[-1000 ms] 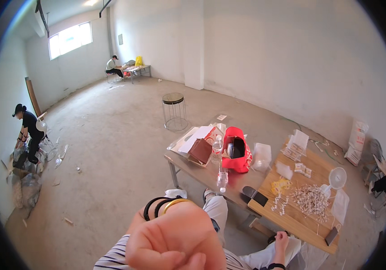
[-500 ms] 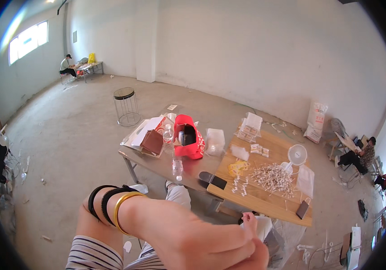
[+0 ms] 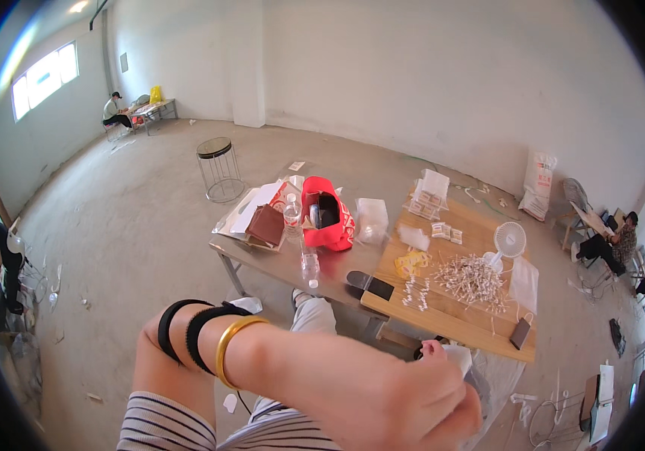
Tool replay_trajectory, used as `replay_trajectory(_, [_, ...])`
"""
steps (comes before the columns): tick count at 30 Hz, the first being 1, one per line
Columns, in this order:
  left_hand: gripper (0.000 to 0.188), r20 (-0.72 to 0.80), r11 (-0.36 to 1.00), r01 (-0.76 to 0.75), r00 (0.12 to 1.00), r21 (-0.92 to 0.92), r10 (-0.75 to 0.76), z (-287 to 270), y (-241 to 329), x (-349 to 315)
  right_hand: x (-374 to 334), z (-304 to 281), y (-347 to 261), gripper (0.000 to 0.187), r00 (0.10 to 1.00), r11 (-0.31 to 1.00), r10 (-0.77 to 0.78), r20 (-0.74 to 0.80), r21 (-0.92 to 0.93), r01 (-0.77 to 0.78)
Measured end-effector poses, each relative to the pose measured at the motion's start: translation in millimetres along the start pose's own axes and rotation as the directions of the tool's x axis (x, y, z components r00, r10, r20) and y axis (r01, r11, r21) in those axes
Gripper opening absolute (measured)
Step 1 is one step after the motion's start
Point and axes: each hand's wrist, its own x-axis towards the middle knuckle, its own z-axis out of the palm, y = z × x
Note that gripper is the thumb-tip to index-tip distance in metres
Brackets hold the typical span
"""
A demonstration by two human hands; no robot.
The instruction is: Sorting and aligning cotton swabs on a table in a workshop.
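My left hand (image 3: 405, 395) is raised close in the lower middle, its back toward me. The fingers are curled and closed. Whatever they hold, if anything, is hidden behind the hand. A small pink fingertip shows above the knuckles. On the wrist sit a gold bangle (image 3: 226, 349) and black bands (image 3: 200, 334), above a striped sleeve (image 3: 164, 421). My right hand does not show. Beyond the left hand, a wooden board (image 3: 405, 304) carries a heap of small white stick-like pieces (image 3: 473, 282), two short rows of white pieces (image 3: 415, 293) and yellow pieces (image 3: 412, 263).
A white fan (image 3: 509, 240), clear bags (image 3: 431, 193) and a dark phone-like slab (image 3: 520, 334) are on the board. On the metal table (image 3: 262, 259) are a red bag (image 3: 343, 233), plastic bottles (image 3: 309, 268) and a brown pouch (image 3: 267, 225). A stool (image 3: 218, 169) stands behind. Other people sit or stand farther off.
My left hand has shifted to the right, its fingers still curled. The view has turned slightly, so the table and board sit a little farther right and higher or lower by small amounts.
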Motion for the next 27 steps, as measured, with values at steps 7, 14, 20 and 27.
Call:
replay_trajectory(7, [0.045, -0.376, 0.981, 0.033, 0.926, 0.19, 0.041, 29.1, 17.1, 9.0, -9.3, -10.7, -4.1, 0.011, 0.998, 0.999, 0.006, -0.06, -0.033, -0.008])
replay_trajectory(14, [0.009, 0.104, 0.93, 0.315, 0.948, -0.191, -0.299, 12.0, 2.5, -53.3, -17.7, -14.6, -23.0, 0.013, 0.996, 0.993, 0.043, -0.083, -0.109, -0.052])
replay_trajectory(20, [0.011, 0.381, 0.691, 0.715, 0.67, -0.102, -0.637, 84.2, 41.5, -181.2, -28.7, -31.3, -40.0, 0.014, 0.996, 0.985, 0.029, -0.08, -0.17, -0.042])
replay_trajectory(27, [0.023, 0.719, 0.282, 0.959, 0.223, -0.04, -0.658, 122.7, 111.7, -247.5, -29.9, -38.2, -7.1, 0.009, 0.975, 0.997, -0.009, -0.22, -0.073, -0.007])
